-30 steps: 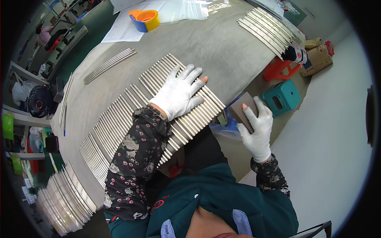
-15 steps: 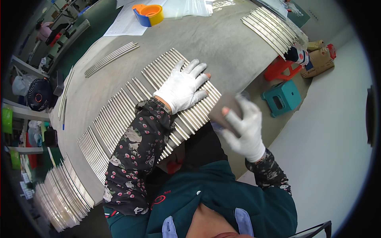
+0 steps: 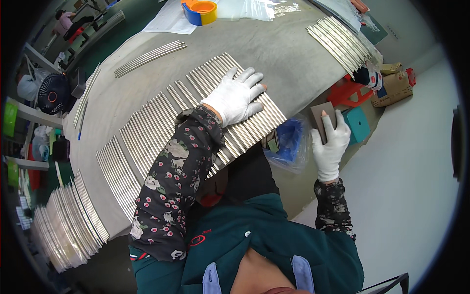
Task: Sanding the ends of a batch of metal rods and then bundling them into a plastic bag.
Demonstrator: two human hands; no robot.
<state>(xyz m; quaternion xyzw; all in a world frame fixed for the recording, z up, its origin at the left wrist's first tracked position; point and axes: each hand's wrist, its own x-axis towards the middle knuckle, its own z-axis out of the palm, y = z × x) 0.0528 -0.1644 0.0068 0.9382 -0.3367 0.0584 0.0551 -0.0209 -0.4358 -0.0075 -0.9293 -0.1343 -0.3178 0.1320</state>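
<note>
The left hand (image 3: 234, 99) lies flat and splayed atop silvery metal rods (image 3: 257, 129), which spread to both its sides; the right hand (image 3: 332, 149) grips a brown rectangular block (image 3: 320, 118).

A: From where you stand, what is concealed at the left hand (image 3: 234, 100)?

B: Its palm, and the stretches of metal rods (image 3: 159, 125) beneath it; the left sleeve (image 3: 171, 181) covers more of them, so a count cannot be established.

A: And at the right hand (image 3: 333, 147)?

B: Part of the brown block (image 3: 318, 121) is screened by thumb and fingers, its far face unseen; the teal stool (image 3: 358, 123) is partly masked by the same hand.

A: Remaining items?

B: Tape dispenser (image 3: 200, 18) and papers (image 3: 169, 22), both cut off by the upper edge; print on the latter too small to read; the distant person (image 3: 63, 22), too small to tell the activity.
</note>
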